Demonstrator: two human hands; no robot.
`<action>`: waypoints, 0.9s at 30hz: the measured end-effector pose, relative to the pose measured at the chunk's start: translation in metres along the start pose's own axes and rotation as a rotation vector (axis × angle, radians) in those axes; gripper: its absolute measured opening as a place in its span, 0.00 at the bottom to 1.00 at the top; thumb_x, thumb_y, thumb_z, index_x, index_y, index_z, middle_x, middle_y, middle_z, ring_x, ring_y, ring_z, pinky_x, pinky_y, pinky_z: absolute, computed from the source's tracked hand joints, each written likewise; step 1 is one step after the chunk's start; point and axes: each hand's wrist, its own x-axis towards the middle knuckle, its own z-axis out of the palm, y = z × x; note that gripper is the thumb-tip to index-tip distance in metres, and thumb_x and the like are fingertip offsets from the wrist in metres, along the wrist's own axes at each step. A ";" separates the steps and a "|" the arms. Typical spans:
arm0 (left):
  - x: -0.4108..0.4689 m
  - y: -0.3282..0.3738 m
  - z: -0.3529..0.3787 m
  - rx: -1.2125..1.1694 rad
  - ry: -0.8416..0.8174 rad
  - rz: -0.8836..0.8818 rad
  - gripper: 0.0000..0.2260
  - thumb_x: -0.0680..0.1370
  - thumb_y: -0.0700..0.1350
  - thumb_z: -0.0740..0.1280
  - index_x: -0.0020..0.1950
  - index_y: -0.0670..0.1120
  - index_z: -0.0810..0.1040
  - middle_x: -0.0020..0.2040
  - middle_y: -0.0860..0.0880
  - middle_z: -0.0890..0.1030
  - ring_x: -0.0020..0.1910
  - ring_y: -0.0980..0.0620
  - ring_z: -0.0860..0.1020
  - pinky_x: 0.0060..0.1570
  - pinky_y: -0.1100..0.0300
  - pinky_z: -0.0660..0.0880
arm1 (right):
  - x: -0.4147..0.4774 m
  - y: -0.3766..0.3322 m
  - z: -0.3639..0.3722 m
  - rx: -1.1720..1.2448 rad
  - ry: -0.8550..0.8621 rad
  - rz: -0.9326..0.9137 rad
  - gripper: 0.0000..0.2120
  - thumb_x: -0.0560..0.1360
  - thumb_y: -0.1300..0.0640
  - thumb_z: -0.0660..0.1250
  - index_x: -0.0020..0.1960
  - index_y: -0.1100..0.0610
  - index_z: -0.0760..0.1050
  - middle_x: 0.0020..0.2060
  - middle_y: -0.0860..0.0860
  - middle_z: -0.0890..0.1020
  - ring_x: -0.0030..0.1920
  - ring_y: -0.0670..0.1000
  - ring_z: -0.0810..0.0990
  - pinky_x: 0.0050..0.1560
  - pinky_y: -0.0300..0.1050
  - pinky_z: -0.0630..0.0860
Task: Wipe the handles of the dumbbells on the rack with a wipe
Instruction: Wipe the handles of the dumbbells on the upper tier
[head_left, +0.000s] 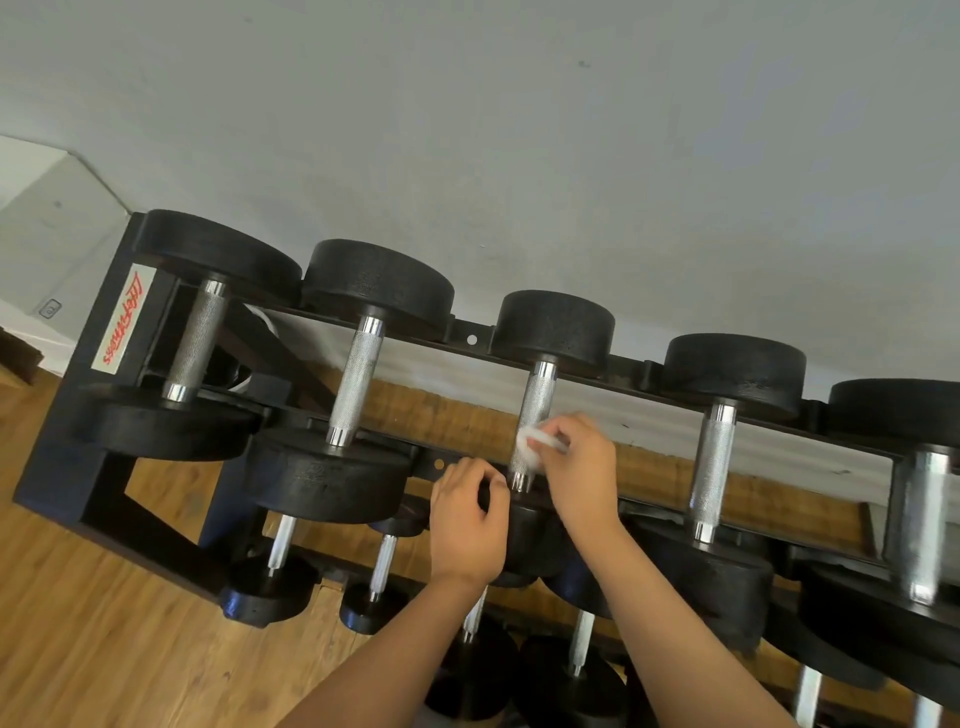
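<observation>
The right hand (576, 467) presses a small crumpled white wipe (535, 441) against the handle (537, 395) of the third dumbbell on the rack's (67, 467) top row. Its fingers (558, 434) are clamped on the wipe, toward the bar's 6 o'clock end. The left hand (467, 525), at 8 o'clock from the right, curls its fingers over the rim of that dumbbell's near head (524, 530), probably to stop it rolling under the rubbing. The handle is bright knurled steel with smooth polished collars at both ends. It runs from 12 to 6 o'clock between round black heads. Similar handles lie at 9 and 3 o'clock.
</observation>
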 end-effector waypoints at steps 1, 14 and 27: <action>0.000 0.000 0.000 -0.003 -0.003 -0.002 0.08 0.78 0.49 0.57 0.41 0.55 0.72 0.41 0.58 0.74 0.46 0.58 0.73 0.53 0.53 0.73 | 0.008 -0.003 -0.002 0.049 0.066 0.016 0.07 0.74 0.66 0.69 0.41 0.56 0.77 0.44 0.49 0.78 0.43 0.44 0.77 0.43 0.23 0.68; -0.003 0.001 -0.001 -0.007 -0.015 -0.037 0.08 0.78 0.50 0.57 0.41 0.54 0.72 0.41 0.57 0.74 0.47 0.56 0.73 0.53 0.54 0.72 | 0.013 -0.009 0.006 0.103 0.156 0.018 0.03 0.75 0.62 0.70 0.43 0.58 0.79 0.46 0.51 0.79 0.44 0.44 0.77 0.45 0.26 0.69; -0.001 0.001 0.000 -0.016 0.011 -0.005 0.11 0.76 0.54 0.54 0.41 0.52 0.73 0.40 0.57 0.74 0.45 0.58 0.73 0.51 0.52 0.73 | 0.004 -0.022 0.019 0.285 0.260 0.040 0.11 0.77 0.62 0.69 0.59 0.58 0.79 0.59 0.46 0.75 0.60 0.45 0.74 0.56 0.24 0.68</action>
